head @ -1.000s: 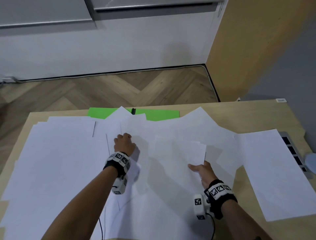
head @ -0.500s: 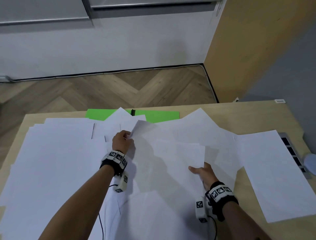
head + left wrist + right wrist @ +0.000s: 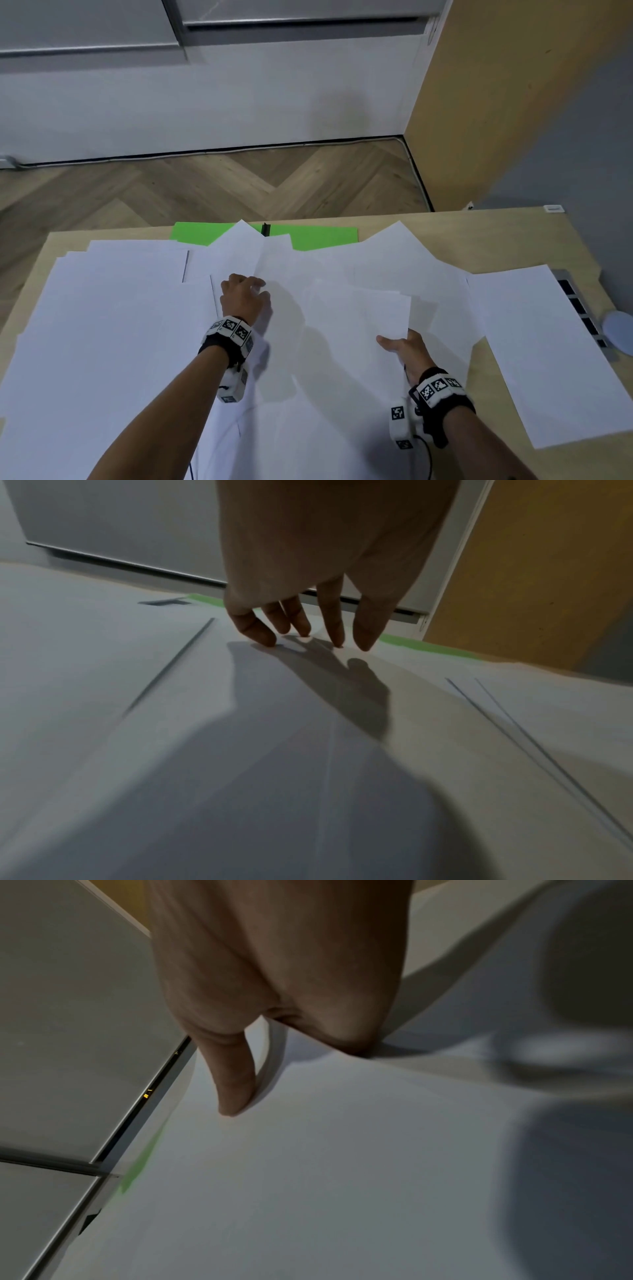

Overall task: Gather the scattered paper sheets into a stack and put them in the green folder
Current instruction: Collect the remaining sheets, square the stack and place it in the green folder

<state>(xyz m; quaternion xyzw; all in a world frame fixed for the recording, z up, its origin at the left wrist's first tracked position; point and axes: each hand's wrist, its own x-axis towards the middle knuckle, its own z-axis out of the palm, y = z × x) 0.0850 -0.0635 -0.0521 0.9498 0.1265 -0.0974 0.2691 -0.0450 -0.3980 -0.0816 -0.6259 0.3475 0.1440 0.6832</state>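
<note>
Several white paper sheets (image 3: 113,329) overlap across the wooden table (image 3: 479,240). Only the far strip of the green folder (image 3: 318,238) shows, at the table's far edge; paper covers the rest. My left hand (image 3: 251,284) is over the middle sheets, and in the left wrist view its straight fingertips (image 3: 267,639) touch the paper, holding nothing. My right hand (image 3: 394,344) pinches the near edge of a small pile of sheets (image 3: 359,315), raised off the table. Its thumb (image 3: 236,1091) lies on top and the other fingers are hidden beneath.
One sheet (image 3: 548,342) lies apart at the right, reaching towards the near edge. A grey slotted strip (image 3: 579,308) and a round pale object (image 3: 620,332) sit at the table's right edge. A black clip (image 3: 265,229) stands on the folder.
Half a second ago my left hand held up a sheet's corner; that sheet now lies lower and the fingers only touch paper. My right hand keeps its hold on the raised pile.
</note>
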